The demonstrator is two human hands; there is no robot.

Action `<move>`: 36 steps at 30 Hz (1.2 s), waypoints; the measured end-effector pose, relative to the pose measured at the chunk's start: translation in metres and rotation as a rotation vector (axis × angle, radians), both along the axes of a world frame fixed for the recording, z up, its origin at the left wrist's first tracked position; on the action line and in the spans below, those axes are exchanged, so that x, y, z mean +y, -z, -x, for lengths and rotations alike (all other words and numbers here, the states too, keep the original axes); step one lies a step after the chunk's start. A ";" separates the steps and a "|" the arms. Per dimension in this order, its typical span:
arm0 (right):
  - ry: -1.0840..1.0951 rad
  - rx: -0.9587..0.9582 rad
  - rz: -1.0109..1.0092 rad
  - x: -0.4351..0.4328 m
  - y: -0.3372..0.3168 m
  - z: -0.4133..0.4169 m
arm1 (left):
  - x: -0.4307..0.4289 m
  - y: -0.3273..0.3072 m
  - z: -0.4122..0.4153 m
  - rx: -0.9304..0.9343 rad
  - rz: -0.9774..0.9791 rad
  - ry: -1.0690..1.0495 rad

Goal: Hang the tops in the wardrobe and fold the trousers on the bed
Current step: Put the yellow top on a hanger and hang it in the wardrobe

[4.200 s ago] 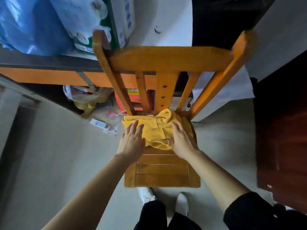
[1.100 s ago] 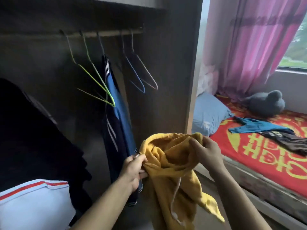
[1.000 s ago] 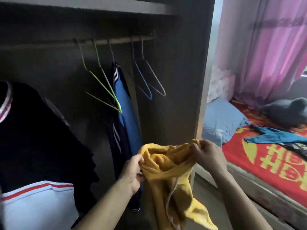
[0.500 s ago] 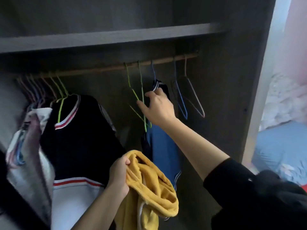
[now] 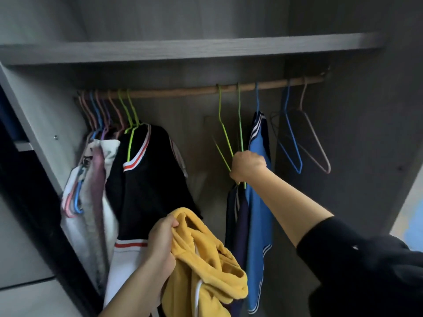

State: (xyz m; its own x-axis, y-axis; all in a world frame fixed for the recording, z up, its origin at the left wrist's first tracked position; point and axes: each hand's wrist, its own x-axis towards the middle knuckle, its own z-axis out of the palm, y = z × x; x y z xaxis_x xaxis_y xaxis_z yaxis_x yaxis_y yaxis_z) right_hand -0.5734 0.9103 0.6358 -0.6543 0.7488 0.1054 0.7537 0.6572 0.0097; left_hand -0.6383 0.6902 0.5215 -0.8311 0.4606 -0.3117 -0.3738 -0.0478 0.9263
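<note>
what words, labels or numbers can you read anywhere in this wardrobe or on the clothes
None can be read.
yellow top, black top, blue garment, green hanger: no lettering shows.
pale garment at the left: a dark print, too blurred to tell whether it holds words.

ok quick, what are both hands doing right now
Left hand: holding the yellow top.
Right hand: closed round a green hanger.
</note>
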 end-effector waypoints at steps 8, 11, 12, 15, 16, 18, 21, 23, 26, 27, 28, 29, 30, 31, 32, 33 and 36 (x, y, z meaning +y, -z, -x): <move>-0.013 0.396 0.238 -0.001 0.014 -0.012 | 0.017 0.013 0.011 0.088 0.046 0.059; -0.134 0.887 0.238 -0.020 0.018 -0.028 | 0.027 0.014 0.020 0.134 0.038 0.074; -0.167 0.988 0.259 -0.028 0.019 -0.035 | 0.031 0.015 0.022 0.133 0.034 0.078; -0.293 1.117 0.245 -0.050 0.034 -0.058 | 0.042 0.020 0.027 0.090 0.018 0.084; -0.332 1.133 0.210 -0.056 0.047 -0.066 | 0.045 0.022 0.027 0.086 0.016 0.092; -0.378 1.143 0.106 -0.069 0.084 -0.086 | 0.051 0.025 0.029 0.093 0.007 0.119; -0.331 1.155 0.031 -0.089 0.167 -0.120 | 0.061 0.030 0.032 0.115 -0.002 0.120; -0.249 1.107 0.119 -0.105 0.212 -0.138 | 0.068 0.036 0.034 0.116 -0.004 0.111; -0.192 1.041 0.308 -0.130 0.235 -0.151 | 0.074 0.052 0.038 0.115 -0.008 0.120; -0.201 1.034 0.366 -0.136 0.236 -0.153 | 0.075 0.059 0.040 0.116 0.001 0.135; -0.216 1.037 0.404 -0.141 0.236 -0.155 | 0.075 0.064 0.040 0.119 0.011 0.150; -0.227 1.038 0.423 -0.144 0.236 -0.158 | 0.075 0.069 0.040 0.126 0.018 0.162; -0.228 1.042 0.440 -0.146 0.236 -0.163 | 0.074 0.073 0.039 0.143 0.023 0.172; -0.207 1.053 0.461 -0.147 0.237 -0.168 | 0.074 0.078 0.039 0.178 0.039 0.182; -0.171 1.067 0.488 -0.148 0.238 -0.173 | 0.073 0.083 0.039 0.236 0.066 0.198; -0.130 1.076 0.501 -0.149 0.239 -0.180 | 0.074 0.088 0.040 0.318 0.105 0.219; -0.005 1.062 0.524 -0.152 0.244 -0.201 | 0.071 0.093 0.044 0.649 0.250 0.265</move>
State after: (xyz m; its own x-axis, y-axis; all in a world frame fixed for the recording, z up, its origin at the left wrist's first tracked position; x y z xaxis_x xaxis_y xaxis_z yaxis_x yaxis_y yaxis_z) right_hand -0.3722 0.7580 0.3920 -0.4269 0.8603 0.2786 0.2191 0.3973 -0.8912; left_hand -0.6826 0.7616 0.4282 -0.7546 0.6510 0.0826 0.2828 0.2090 0.9361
